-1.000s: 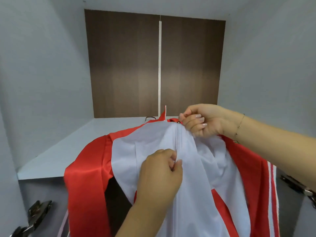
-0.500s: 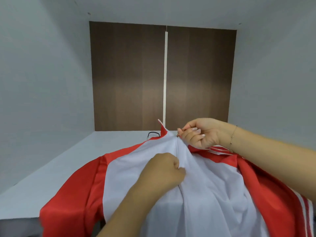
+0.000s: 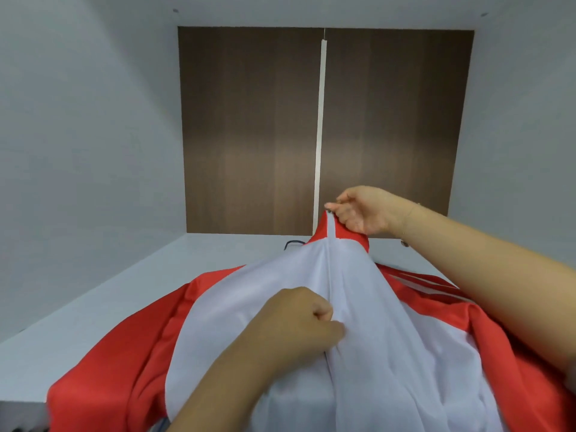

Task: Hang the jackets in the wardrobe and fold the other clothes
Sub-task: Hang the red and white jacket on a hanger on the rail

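Observation:
A red and white track jacket (image 3: 389, 353) fills the lower middle of the head view, its white front facing me and its red sleeves falling to both sides. My left hand (image 3: 299, 322) grips the white fabric beside the zip line, about halfway down the chest. My right hand (image 3: 358, 210) pinches the zip pull at the top of the red collar, with the zip closed up to the collar. A dark hanger hook (image 3: 293, 243) shows just behind the left shoulder.
I am looking into a wardrobe compartment with grey side walls, a dark wood back panel (image 3: 249, 135) split by a pale vertical strip (image 3: 320, 135), and a grey shelf (image 3: 109, 307) running under and behind the jacket.
My right hand has risen from the upper chest to the collar top, closing the zip. The jacket front has gone from open to pulled taut. My left hand kept its grip lower down.

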